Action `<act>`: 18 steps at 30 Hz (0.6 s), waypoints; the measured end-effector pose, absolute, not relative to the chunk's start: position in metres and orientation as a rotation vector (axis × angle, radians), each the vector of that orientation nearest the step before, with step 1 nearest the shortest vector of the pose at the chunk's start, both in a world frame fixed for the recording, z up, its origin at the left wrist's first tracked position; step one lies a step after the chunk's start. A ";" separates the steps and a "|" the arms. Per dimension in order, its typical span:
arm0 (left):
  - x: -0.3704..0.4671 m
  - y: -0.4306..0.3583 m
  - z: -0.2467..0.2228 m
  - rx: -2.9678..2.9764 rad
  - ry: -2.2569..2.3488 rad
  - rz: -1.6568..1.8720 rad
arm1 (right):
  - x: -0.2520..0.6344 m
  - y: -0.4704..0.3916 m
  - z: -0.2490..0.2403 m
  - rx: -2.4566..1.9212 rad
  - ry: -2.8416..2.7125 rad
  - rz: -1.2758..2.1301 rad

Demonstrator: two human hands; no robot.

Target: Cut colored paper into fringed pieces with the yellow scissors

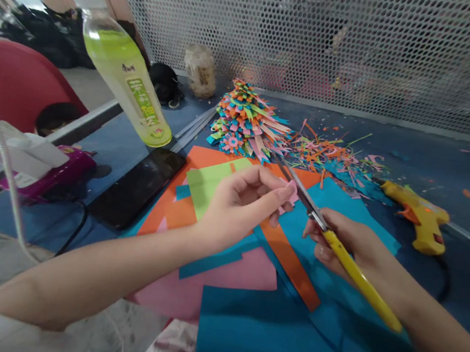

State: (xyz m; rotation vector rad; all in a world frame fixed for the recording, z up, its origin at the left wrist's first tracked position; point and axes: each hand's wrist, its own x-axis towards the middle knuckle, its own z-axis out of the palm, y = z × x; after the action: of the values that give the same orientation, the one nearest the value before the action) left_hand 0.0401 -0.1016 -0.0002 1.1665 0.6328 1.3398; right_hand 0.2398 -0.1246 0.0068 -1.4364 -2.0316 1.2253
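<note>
Between thumb and fingers, my left hand (248, 204) pinches a small pink paper piece (293, 191). My right hand (345, 244) is closed on scissors with yellow handles (362, 281); their blades lie right beside the pink piece. I cannot tell whether the blades touch it. Under both hands lie blue paper sheets (247, 335), an orange paper strip (293, 263), a pink sheet (243, 273) and a light green sheet (205, 186). Behind the hands stands a cone-shaped tree of coloured paper strips (245, 122).
Paper scraps (329, 154) are heaped right of the tree. A yellow glue gun (419, 216) lies at the right. On the left are a black phone (137, 188), a drink bottle (123, 67) and glue sticks (196, 127). A perforated metal panel (324, 37) closes off the back.
</note>
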 end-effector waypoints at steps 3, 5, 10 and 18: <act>0.040 -0.102 -0.001 1.162 0.627 1.333 | 0.239 -0.125 0.006 -1.426 -2.043 1.213; 0.040 -0.102 -0.001 1.151 0.614 1.330 | 0.239 -0.125 0.006 -1.427 -2.058 1.200; 0.041 -0.102 -0.002 1.137 0.612 1.315 | 0.239 -0.124 0.006 -1.452 -2.074 1.162; 0.040 -0.101 -0.003 1.148 0.589 1.300 | 0.239 -0.125 0.005 -1.474 -2.068 1.156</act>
State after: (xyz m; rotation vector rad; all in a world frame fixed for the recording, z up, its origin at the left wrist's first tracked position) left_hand 0.0402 -0.1008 -0.0029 1.1477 0.5888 1.2996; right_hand 0.2393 -0.1251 0.0046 -1.4741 -2.0677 1.1561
